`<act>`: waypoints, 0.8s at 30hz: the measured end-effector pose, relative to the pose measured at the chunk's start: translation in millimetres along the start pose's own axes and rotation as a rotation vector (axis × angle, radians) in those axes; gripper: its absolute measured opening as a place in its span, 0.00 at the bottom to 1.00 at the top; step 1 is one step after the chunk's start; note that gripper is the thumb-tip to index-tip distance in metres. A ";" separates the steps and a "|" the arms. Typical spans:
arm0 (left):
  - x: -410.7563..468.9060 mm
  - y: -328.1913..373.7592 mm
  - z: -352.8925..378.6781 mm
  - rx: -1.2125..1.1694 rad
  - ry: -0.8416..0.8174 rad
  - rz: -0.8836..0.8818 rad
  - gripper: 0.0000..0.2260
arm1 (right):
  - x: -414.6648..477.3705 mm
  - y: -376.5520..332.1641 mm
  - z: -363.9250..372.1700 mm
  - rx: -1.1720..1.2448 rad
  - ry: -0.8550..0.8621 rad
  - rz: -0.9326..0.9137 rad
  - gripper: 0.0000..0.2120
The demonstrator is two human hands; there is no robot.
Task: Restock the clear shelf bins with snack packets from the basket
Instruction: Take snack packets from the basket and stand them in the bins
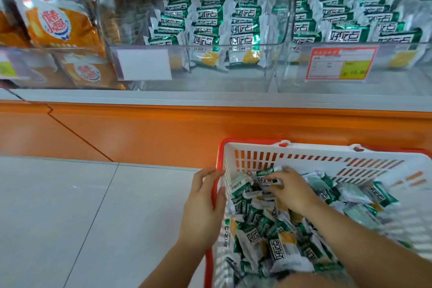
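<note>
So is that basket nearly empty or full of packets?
Well stocked: green-and-white packets lie heaped across the basket, hiding most of its floor; the right hand pinches one.

The grey shelf [210,98] carries three clear bins in a row: the middle bin [210,80], a second bin [397,83] touching its right side, and a third bin [46,49] at its left side.

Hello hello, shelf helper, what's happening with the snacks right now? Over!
Left hand grips basket by its rim. Right hand pinches a green packet in the basket. Clear bins part full, nothing blocking them.
</note>
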State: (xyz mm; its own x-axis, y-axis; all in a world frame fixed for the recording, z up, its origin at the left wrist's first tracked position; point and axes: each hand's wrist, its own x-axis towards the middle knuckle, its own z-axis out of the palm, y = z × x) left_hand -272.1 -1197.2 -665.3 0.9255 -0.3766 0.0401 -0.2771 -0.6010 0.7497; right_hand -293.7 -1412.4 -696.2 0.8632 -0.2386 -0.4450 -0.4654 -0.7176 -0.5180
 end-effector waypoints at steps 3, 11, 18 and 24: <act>-0.2 -3.7 -0.9 0.028 0.001 0.015 0.14 | -10.7 -8.8 -8.3 -0.024 0.068 -0.091 0.09; 12.6 21.3 -25.0 0.039 -0.011 0.151 0.19 | -57.6 -87.7 -75.1 -0.146 -0.045 -0.379 0.16; 30.3 73.8 -90.7 -0.413 -0.055 0.183 0.20 | -107.5 -155.3 -128.2 -0.062 0.143 -0.525 0.13; 38.2 100.7 -148.8 -0.266 0.113 0.328 0.27 | -133.0 -206.1 -154.9 -0.230 0.369 -0.658 0.16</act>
State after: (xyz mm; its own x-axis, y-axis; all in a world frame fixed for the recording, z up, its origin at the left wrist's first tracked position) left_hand -226.2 -1167.2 -490.0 0.8259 -0.4293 0.3656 -0.4989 -0.2542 0.8285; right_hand -282.3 -1334.1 -417.1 0.9751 0.1091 0.1930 0.1810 -0.8946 -0.4086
